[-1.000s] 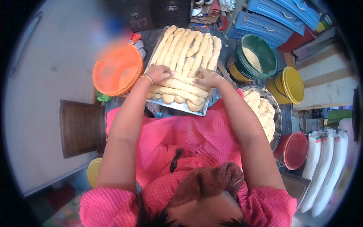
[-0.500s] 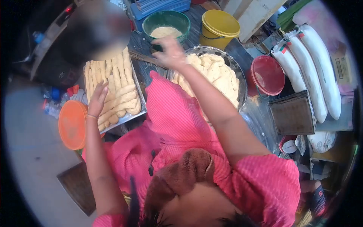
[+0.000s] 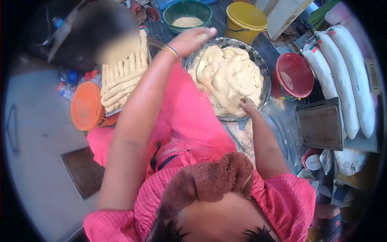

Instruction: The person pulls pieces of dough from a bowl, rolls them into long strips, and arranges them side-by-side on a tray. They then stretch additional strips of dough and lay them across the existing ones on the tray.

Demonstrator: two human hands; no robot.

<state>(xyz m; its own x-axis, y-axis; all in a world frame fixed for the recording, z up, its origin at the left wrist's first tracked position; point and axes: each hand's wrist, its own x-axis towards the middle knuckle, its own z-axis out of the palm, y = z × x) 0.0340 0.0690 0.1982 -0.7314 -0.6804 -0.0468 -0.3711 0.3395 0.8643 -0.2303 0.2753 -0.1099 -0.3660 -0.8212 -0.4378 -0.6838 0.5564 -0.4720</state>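
A large mass of pale dough (image 3: 227, 76) fills a round metal basin (image 3: 264, 66) in front of me. My left hand (image 3: 195, 41) is stretched across to the basin's far left rim, fingers extended, with nothing seen in it. At the near right side of the dough, my right hand (image 3: 249, 105) has its bent fingers closed on the dough's edge. Left of the basin, rows of dough strips (image 3: 125, 82) lie on a tray, partly hidden by my left forearm and a blurred patch. A green tub (image 3: 167, 20) with flour-like powder stands beyond my left hand.
A yellow bucket (image 3: 246, 20) stands behind the basin, and a red bucket (image 3: 294, 76) to its right. Long white filled bags (image 3: 342, 76) and dark baking trays (image 3: 320, 123) are farther right. An orange-lidded bucket (image 3: 85, 107) stands at left, near another dark tray (image 3: 84, 171).
My left hand has left the dough strips and swung right to the basin's far rim. My right hand has come back from near the green tub to the dough's near edge.
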